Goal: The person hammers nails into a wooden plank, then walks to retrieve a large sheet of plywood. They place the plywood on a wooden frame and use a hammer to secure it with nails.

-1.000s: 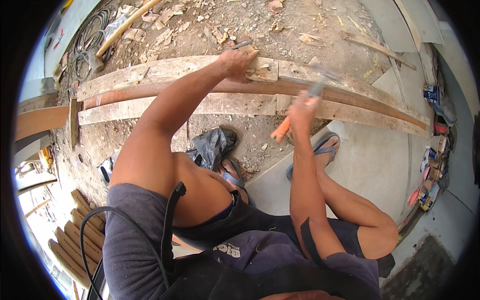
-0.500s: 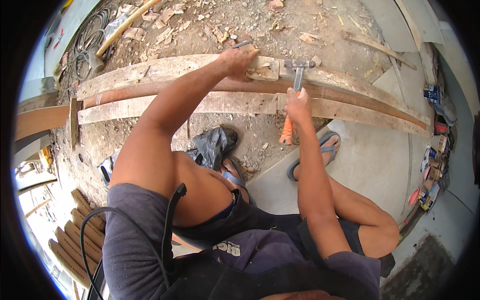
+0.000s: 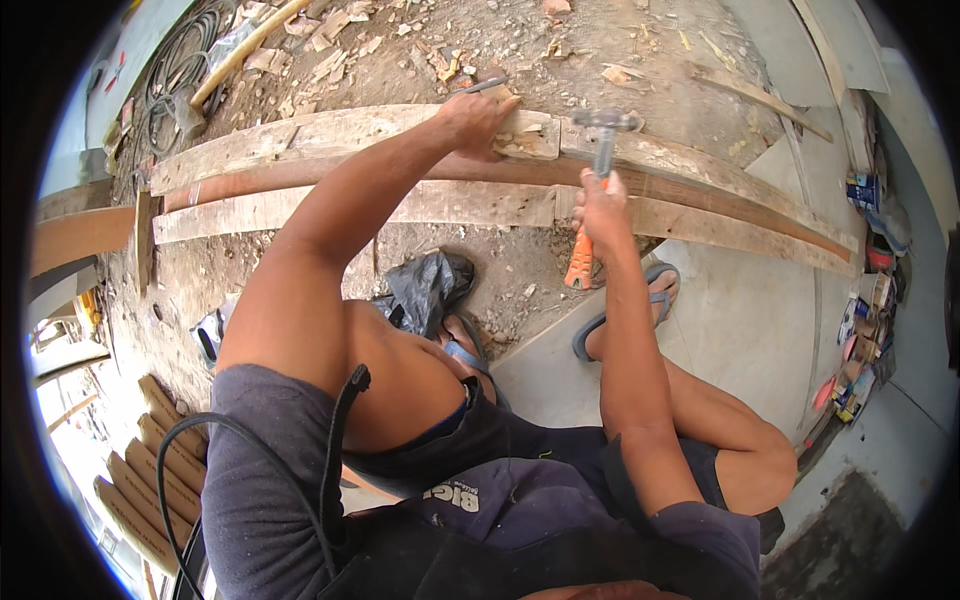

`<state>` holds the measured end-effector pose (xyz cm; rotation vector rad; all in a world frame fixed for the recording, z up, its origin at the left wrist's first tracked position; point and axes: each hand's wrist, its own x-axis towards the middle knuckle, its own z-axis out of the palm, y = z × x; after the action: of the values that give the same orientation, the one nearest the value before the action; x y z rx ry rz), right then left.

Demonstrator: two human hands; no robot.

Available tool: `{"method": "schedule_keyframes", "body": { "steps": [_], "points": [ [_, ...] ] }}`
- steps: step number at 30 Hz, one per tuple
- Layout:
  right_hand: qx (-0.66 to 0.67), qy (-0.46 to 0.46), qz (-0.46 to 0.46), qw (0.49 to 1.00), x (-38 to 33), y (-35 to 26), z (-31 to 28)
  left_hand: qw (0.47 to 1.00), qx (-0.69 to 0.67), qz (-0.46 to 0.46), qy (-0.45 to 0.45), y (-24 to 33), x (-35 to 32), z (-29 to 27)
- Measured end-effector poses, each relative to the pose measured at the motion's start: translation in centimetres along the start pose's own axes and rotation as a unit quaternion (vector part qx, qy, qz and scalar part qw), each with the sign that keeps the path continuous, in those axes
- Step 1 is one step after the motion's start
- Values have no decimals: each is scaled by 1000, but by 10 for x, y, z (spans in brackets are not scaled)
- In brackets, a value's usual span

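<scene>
My right hand (image 3: 603,208) is wrapped round a hammer (image 3: 580,262) with an orange grip. Its metal head, smeared by motion, is over the far wooden plank (image 3: 690,155), to the right of my left hand. At the plank's far edge, my left hand (image 3: 474,124) is closed on a thin dark bar (image 3: 490,86), whose exact kind I cannot make out. A small pale wood piece (image 3: 507,101) shows by its fingers. The near plank (image 3: 450,203) runs parallel to the far one, with a reddish-brown timber (image 3: 330,178) between them.
Wood chips (image 3: 330,68) and rubble litter the dirt beyond the planks. A long-handled mallet (image 3: 188,115) and coiled hose (image 3: 165,85) lie at far left. A black plastic bag (image 3: 430,290) lies near my foot. Paint cans and small containers (image 3: 865,355) line the right wall.
The hammer and my right hand have shifted slightly up and to the right, and the hammer head is now blurred. My left hand stays in nearly the same place.
</scene>
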<state>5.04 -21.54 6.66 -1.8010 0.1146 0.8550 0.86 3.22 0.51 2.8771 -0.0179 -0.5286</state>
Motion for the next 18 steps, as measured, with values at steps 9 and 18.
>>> {"method": "schedule_keyframes", "body": {
  "steps": [9, 18],
  "points": [
    [-83, 142, -108, 981, 23, 32, -4, 1000, 13, 6, -6, 4, 6, -5],
    [204, 206, -142, 947, -17, -26, -8, 1000, 10, -8, -22, 2, -1, -8]
  ]
}}
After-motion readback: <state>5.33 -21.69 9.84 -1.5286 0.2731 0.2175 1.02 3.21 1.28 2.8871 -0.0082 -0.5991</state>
